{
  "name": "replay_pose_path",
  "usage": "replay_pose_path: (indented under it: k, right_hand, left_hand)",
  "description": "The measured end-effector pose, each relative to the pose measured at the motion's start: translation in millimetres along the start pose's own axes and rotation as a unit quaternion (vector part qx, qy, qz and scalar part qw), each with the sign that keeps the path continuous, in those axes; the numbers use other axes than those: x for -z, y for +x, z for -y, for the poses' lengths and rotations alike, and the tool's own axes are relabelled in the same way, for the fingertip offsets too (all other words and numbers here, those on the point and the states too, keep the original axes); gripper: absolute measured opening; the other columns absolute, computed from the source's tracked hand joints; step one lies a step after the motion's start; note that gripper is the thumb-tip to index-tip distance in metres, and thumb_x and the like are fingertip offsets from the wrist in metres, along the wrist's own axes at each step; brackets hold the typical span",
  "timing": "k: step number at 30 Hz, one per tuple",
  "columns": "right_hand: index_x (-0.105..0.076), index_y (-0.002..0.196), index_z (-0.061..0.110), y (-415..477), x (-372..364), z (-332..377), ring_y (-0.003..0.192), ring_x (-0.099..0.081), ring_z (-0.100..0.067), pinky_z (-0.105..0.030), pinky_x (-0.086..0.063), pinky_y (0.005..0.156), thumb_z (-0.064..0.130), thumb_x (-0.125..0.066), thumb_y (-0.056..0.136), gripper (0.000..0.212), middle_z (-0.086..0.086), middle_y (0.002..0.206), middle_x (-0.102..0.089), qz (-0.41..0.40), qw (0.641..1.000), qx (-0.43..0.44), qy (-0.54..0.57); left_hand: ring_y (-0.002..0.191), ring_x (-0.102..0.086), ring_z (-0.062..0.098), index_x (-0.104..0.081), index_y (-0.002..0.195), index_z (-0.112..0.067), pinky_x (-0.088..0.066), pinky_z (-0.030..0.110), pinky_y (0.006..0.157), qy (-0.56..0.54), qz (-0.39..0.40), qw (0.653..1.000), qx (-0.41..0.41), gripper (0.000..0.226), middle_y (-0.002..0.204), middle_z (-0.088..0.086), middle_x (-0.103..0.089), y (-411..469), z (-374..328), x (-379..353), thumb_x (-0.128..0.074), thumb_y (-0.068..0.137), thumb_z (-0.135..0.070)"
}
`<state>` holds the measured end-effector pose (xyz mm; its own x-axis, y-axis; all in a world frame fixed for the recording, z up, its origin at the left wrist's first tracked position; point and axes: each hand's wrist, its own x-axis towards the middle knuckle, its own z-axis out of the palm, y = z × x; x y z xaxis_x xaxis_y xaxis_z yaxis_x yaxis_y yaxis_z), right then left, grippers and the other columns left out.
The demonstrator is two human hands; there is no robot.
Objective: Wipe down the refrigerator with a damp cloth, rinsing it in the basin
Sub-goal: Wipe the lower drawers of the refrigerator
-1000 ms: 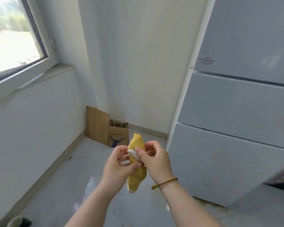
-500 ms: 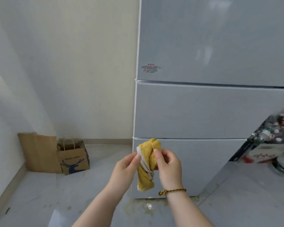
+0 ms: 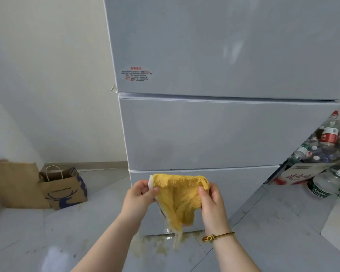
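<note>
A tall pale grey refrigerator point(image 3: 214, 132) with three front panels fills the middle and right of the head view. In front of its lowest panel I hold a yellow cloth point(image 3: 179, 197) spread out between both hands. My left hand point(image 3: 139, 195) pinches the cloth's upper left corner. My right hand point(image 3: 211, 201), with a braided bracelet at the wrist, pinches its upper right corner. The cloth hangs down in folds, with a pale strip trailing at the bottom. No basin is in view.
Two brown paper bags point(image 3: 64, 188) stand on the floor against the left wall. A heap of plastic bottles point(image 3: 326, 146) and a carton lie to the right of the refrigerator. The grey tiled floor point(image 3: 159, 250) is stained at the refrigerator's foot.
My view has swung right from the window corner to face the refrigerator. My hands have moved apart and opened the bunched cloth out flat.
</note>
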<state>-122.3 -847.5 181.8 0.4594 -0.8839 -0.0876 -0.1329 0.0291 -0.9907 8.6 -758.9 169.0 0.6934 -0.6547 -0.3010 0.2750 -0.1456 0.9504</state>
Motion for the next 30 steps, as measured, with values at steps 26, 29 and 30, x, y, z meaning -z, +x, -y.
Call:
replay_pose_path:
  k: [26, 29, 30]
  right_hand:
    - [-0.045, 0.097, 0.016, 40, 78, -58, 0.077, -0.054, -0.020, -0.045, -0.046, 0.083, 0.017, -0.046, 0.094, 0.003, 0.000, 0.082, -0.055, -0.121, 0.986, -0.110, -0.019]
    - [-0.043, 0.102, 0.014, 40, 75, -59, 0.075, -0.053, -0.017, -0.039, -0.045, 0.079, 0.017, -0.045, 0.094, 0.009, 0.002, 0.082, -0.054, -0.139, 0.985, -0.101, -0.022]
    - [-0.043, 0.102, 0.013, 40, 72, -60, 0.075, -0.053, -0.018, -0.037, -0.045, 0.078, 0.017, -0.045, 0.094, 0.009, 0.002, 0.082, -0.054, -0.147, 0.984, -0.097, -0.025]
  left_hand:
    - [0.100, -0.046, 0.022, -0.044, 0.125, -0.003, -0.032, 0.029, 0.084, 0.073, -0.116, 0.986, 0.096, 0.045, 0.111, 0.007, -0.051, 114, 39, 22, -0.049, 0.083, 0.012]
    - [0.100, -0.046, 0.019, -0.046, 0.123, -0.004, -0.033, 0.029, 0.084, 0.115, -0.120, 0.983, 0.074, 0.037, 0.110, 0.006, -0.051, 115, 44, 28, -0.053, 0.087, 0.001]
    - [0.101, -0.047, 0.020, -0.048, 0.121, -0.005, -0.033, 0.029, 0.084, 0.125, -0.120, 0.983, 0.066, 0.034, 0.110, 0.007, -0.053, 115, 46, 29, -0.054, 0.088, -0.003]
